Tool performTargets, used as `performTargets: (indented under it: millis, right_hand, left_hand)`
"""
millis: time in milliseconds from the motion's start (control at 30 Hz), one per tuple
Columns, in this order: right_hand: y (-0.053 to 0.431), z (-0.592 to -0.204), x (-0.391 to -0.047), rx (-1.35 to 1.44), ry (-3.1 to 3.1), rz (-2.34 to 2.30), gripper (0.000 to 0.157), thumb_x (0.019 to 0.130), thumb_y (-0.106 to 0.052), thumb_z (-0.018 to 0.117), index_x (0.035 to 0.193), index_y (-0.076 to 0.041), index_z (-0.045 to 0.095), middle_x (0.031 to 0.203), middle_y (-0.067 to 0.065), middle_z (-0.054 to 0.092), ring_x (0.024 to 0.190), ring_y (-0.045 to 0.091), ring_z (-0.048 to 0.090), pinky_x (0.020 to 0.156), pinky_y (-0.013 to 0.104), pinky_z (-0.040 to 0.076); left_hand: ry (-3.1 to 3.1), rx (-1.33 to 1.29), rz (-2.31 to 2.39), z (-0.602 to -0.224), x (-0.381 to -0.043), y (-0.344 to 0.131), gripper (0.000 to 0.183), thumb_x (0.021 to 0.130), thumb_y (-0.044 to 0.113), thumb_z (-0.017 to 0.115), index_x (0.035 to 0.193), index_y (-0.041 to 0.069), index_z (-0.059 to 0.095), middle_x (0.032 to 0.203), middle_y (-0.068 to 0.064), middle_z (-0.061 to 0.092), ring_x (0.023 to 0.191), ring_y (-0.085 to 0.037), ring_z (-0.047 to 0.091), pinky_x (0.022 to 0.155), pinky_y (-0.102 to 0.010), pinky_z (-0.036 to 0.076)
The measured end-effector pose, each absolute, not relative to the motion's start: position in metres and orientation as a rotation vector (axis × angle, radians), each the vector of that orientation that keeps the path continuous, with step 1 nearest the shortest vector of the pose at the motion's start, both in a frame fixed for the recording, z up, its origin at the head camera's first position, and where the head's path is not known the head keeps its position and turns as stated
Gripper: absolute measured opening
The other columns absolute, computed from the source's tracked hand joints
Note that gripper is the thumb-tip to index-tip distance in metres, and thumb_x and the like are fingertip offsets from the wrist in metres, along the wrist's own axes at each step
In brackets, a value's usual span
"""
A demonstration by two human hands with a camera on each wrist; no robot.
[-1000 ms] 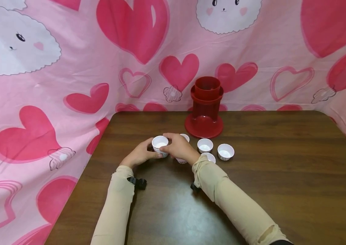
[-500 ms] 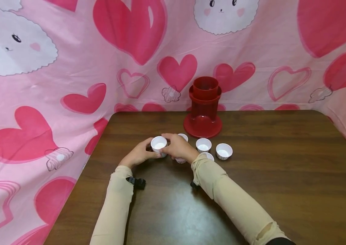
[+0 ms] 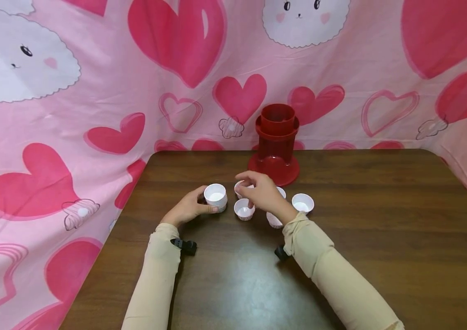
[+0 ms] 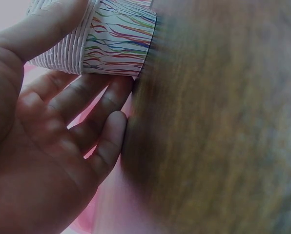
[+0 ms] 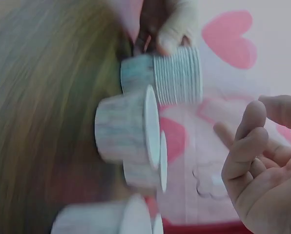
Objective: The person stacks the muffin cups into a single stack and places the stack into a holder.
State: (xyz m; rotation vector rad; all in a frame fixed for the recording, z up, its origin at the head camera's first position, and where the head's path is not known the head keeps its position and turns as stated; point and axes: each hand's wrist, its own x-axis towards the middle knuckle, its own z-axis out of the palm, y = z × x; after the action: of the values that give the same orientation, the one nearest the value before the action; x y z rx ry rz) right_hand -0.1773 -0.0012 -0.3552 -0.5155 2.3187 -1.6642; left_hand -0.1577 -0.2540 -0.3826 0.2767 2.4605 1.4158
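Observation:
A stack of nested white paper baking cups (image 3: 216, 205) stands on the brown table, with colourful wavy lines on the lowest cup's side in the left wrist view. My left hand (image 3: 187, 207) grips this stack, thumb on the near side and fingers round the far side. To its right, my right hand (image 3: 264, 192) hovers over the loose cups, fingers bent and holding nothing. One loose cup (image 3: 243, 211) sits just below its fingertips, another cup (image 3: 239, 190) lies behind the fingers. Further cups are partly hidden by the hand and wrist.
A red cylindrical holder (image 3: 277, 142) on a round base stands at the back of the table. One more cup (image 3: 302, 203) sits to the right of the right wrist. Pink heart-patterned cloth (image 3: 113, 82) hangs behind and at the sides of the table (image 3: 382, 229).
My right hand has let go of the stack and moved right, over the loose cups. My left hand has kept its grip on the stack in the same place.

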Motion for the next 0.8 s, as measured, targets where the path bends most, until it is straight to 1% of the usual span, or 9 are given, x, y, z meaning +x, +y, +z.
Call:
performTargets:
  millis: [67, 133, 167, 300, 467, 533, 600, 700, 800]
  right_hand:
    - [0.013, -0.356, -0.176, -0.505, 2.319, -1.707, 0.031, 0.094, -0.010, 0.069, 0.123, 0.000, 0.067, 0.091, 0.014, 0.070, 0.051, 0.025, 0.056, 0.050, 0.030, 0.050]
    - [0.027, -0.355, -0.174, -0.494, 2.325, -1.739, 0.028, 0.094, -0.009, 0.069, 0.120, 0.002, 0.068, 0.085, 0.012, 0.069, 0.050, 0.024, 0.054, 0.049, 0.029, 0.048]
    - [0.035, -0.356, -0.173, -0.495, 2.331, -1.752, 0.027, 0.095, -0.009, 0.069, 0.119, 0.002, 0.068, 0.084, 0.012, 0.070, 0.050, 0.021, 0.053, 0.049, 0.029, 0.047]
    - [0.064, -0.356, -0.168, -0.460, 2.407, -1.762, 0.024, 0.095, -0.008, 0.069, 0.117, 0.002, 0.069, 0.082, 0.014, 0.069, 0.050, 0.026, 0.054, 0.047, 0.029, 0.047]
    - [0.103, -0.361, -0.166, -0.336, 2.546, -1.705, 0.028, 0.096, -0.013, 0.069, 0.121, 0.001, 0.068, 0.095, 0.020, 0.067, 0.060, 0.031, 0.061, 0.053, 0.030, 0.049]
    - [0.118, -0.364, -0.167, -0.295, 2.618, -1.651, 0.030, 0.097, -0.015, 0.069, 0.123, 0.000, 0.066, 0.104, 0.019, 0.068, 0.064, 0.030, 0.062, 0.054, 0.029, 0.049]
    - [0.132, -0.367, -0.167, -0.275, 2.660, -1.594, 0.034, 0.097, -0.016, 0.069, 0.126, 0.001, 0.064, 0.111, 0.022, 0.066, 0.072, 0.030, 0.063, 0.059, 0.029, 0.051]
    - [0.149, -0.373, -0.168, -0.275, 2.687, -1.471, 0.042, 0.097, -0.018, 0.070, 0.132, 0.002, 0.059, 0.121, 0.026, 0.062, 0.081, 0.029, 0.064, 0.065, 0.030, 0.054]
    - [0.159, -0.379, -0.169, -0.307, 2.627, -1.374, 0.056, 0.095, -0.025, 0.072, 0.141, 0.000, 0.051, 0.131, 0.029, 0.055, 0.088, 0.030, 0.064, 0.067, 0.034, 0.055]
  left_hand:
    - [2.470, 0.275, 1.420, -0.393, -0.162, -0.257, 0.064, 0.085, 0.014, 0.083, 0.140, 0.004, 0.053, 0.131, -0.016, 0.060, 0.124, -0.034, 0.049, 0.107, -0.055, 0.033]
    - [2.480, 0.271, 1.421, -0.404, -0.168, -0.261, 0.065, 0.084, 0.015, 0.084, 0.140, 0.006, 0.053, 0.131, -0.014, 0.060, 0.124, -0.032, 0.050, 0.107, -0.053, 0.033]
    - [2.485, 0.268, 1.416, -0.409, -0.170, -0.263, 0.066, 0.084, 0.017, 0.084, 0.141, 0.007, 0.053, 0.131, -0.013, 0.060, 0.124, -0.031, 0.050, 0.107, -0.053, 0.034]
    - [2.496, 0.282, 1.403, -0.409, -0.169, -0.263, 0.064, 0.084, 0.014, 0.083, 0.140, 0.005, 0.054, 0.129, -0.014, 0.061, 0.122, -0.031, 0.051, 0.106, -0.052, 0.035]
    - [2.497, 0.288, 1.387, -0.409, -0.170, -0.263, 0.062, 0.086, 0.010, 0.081, 0.140, 0.000, 0.052, 0.129, -0.017, 0.061, 0.121, -0.035, 0.050, 0.104, -0.053, 0.035]
    - [2.497, 0.281, 1.390, -0.410, -0.170, -0.264, 0.063, 0.086, 0.012, 0.082, 0.141, 0.002, 0.052, 0.130, -0.016, 0.060, 0.122, -0.034, 0.050, 0.105, -0.053, 0.035]
    - [2.496, 0.286, 1.397, -0.411, -0.170, -0.264, 0.064, 0.085, 0.014, 0.083, 0.141, 0.003, 0.052, 0.130, -0.015, 0.060, 0.122, -0.033, 0.050, 0.106, -0.053, 0.035]
    - [2.498, 0.291, 1.398, -0.412, -0.169, -0.265, 0.064, 0.084, 0.018, 0.084, 0.139, 0.006, 0.054, 0.130, -0.013, 0.061, 0.122, -0.030, 0.051, 0.106, -0.051, 0.035]
    - [2.504, 0.294, 1.402, -0.411, -0.169, -0.265, 0.064, 0.083, 0.018, 0.086, 0.138, 0.006, 0.055, 0.127, -0.012, 0.062, 0.122, -0.030, 0.052, 0.107, -0.051, 0.035]
